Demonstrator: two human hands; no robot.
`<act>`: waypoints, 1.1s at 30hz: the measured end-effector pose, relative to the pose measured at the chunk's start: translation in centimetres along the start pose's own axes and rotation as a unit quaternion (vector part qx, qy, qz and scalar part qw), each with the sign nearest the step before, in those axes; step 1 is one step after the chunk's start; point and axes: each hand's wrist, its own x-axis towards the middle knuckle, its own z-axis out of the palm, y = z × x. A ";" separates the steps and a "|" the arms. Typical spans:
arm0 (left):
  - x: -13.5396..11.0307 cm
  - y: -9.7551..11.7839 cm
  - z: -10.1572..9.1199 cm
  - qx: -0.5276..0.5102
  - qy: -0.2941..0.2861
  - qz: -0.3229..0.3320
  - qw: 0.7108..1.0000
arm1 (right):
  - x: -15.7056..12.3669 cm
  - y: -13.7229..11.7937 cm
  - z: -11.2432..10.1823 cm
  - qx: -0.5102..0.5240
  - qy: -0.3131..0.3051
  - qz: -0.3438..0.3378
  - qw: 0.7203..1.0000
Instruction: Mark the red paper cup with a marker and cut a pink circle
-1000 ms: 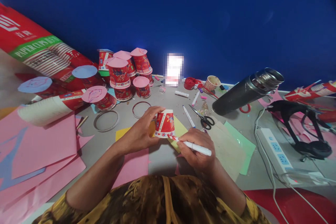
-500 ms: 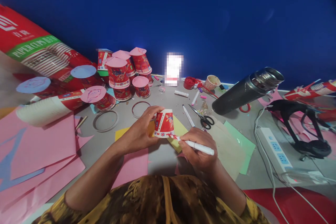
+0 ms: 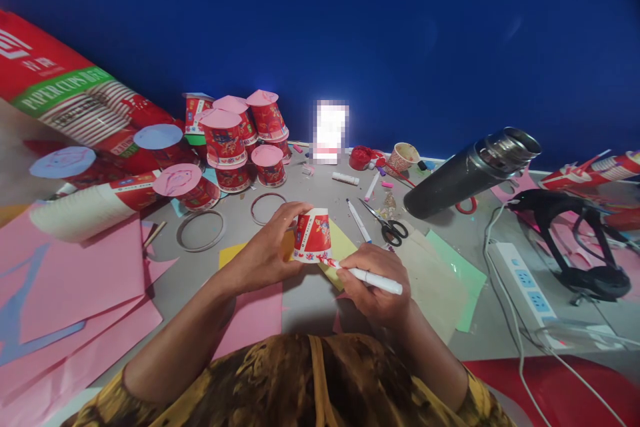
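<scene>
Paper cup (image 3: 314, 235): was held mouth-down, just below the centre of the frame.
Left hand (image 3: 265, 247): gripped the cup's left side between thumb and fingers.
Right hand (image 3: 379, 287): pinched a white marker (image 3: 383, 281), its red tip at the cup's lower rim.
Scissors (image 3: 395, 233): lay on the worktop (image 3: 320, 188), right of centre.
Red cups (image 3: 226, 141): stood left of centre, topped with pink paper.
Dark flask (image 3: 445, 180): showed at the right of the frame.
</scene>
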 end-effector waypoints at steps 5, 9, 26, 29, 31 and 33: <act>-0.1 -0.1 0.0 0.002 0.000 0.003 1.000 | 0.1 -0.1 -0.2 -0.002 -0.003 0.006 1.000; -0.1 -0.1 0.0 0.003 0.004 0.009 1.000 | 0.1 0.0 -0.2 -0.013 0.003 0.008 1.000; -0.2 -1.1 0.6 -0.152 0.011 -0.056 0.987 | -0.1 0.2 -1.2 -0.026 0.075 0.053 0.995; -0.1 -1.0 0.6 -0.155 0.001 -0.063 0.986 | 0.2 -0.2 -1.1 -0.017 0.049 0.034 0.998; -0.1 -1.0 0.6 -0.155 0.003 -0.063 0.986 | 0.5 -0.4 -1.1 -0.011 0.035 0.019 0.999; -0.1 -1.0 0.7 -0.154 0.007 -0.063 0.986 | 0.6 -0.5 -1.0 -0.007 0.032 0.015 0.999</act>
